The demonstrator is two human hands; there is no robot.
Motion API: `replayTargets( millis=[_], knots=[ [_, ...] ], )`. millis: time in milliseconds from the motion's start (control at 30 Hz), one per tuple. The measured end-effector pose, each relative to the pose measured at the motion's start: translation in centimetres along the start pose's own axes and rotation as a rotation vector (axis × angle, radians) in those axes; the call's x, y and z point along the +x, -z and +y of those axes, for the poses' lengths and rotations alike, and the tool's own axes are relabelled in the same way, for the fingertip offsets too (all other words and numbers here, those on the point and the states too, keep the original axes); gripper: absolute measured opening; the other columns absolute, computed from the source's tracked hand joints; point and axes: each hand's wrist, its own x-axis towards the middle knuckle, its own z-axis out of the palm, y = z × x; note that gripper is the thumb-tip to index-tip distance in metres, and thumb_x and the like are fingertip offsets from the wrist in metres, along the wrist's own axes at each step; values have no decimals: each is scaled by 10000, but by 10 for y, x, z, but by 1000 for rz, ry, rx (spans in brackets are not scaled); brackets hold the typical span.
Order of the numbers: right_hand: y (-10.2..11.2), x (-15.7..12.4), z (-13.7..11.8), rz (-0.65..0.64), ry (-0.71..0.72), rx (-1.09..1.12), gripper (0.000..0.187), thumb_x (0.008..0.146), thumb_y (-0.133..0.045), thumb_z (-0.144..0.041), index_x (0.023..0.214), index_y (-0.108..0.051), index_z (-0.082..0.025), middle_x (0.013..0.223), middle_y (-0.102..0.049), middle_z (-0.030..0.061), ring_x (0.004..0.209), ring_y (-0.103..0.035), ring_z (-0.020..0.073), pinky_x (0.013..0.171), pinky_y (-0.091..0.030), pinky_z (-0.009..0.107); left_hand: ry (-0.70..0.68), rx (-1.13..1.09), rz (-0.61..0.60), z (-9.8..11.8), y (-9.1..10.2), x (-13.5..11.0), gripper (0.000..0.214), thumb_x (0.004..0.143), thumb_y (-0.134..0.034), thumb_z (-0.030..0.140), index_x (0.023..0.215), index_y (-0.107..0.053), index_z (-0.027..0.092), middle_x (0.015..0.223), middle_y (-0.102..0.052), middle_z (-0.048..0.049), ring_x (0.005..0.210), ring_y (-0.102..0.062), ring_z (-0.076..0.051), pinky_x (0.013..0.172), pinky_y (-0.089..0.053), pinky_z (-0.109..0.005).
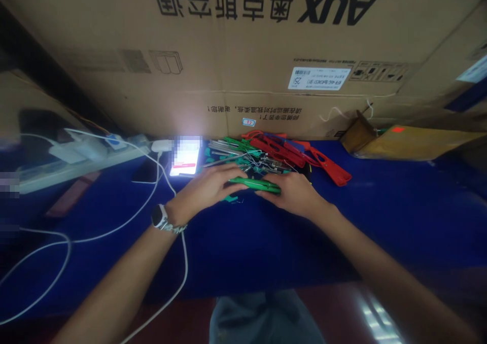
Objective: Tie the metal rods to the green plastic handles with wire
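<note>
A long, narrow green plastic piece [255, 183] is held level between my two hands above the blue table. My left hand [222, 181], with a watch on its wrist, pinches the left end. My right hand [297, 192] grips the right end and covers part of it. Just behind the hands is a heap of long red plastic pieces [277, 151] with slots, thin metal rods [228, 146], and small green bits [229, 199]. Some fine white wires lie among them. What exactly the green piece is, I cannot tell.
A large cardboard box [236, 80] stands along the back. A lit phone [186, 156], a power strip [95, 156] and a white cable [185, 263] are on the left. At the back right lies a yellowish envelope-like packet [414, 142] beside a brown container [357, 133].
</note>
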Motion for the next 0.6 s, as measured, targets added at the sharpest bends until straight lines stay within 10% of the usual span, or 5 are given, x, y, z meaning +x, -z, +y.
replayTargets(
  millis=[600],
  knots=[
    [-13, 0, -4, 24, 56, 40, 296, 938, -598, -489, 938, -713, -216, 820, -748, 49, 724, -687, 196, 620, -374, 273, 131, -390, -21, 3, -11, 8, 216, 960, -605, 353, 960, -767, 211, 936, -732, -58, 856, -658, -184, 775, -498, -312]
  ],
)
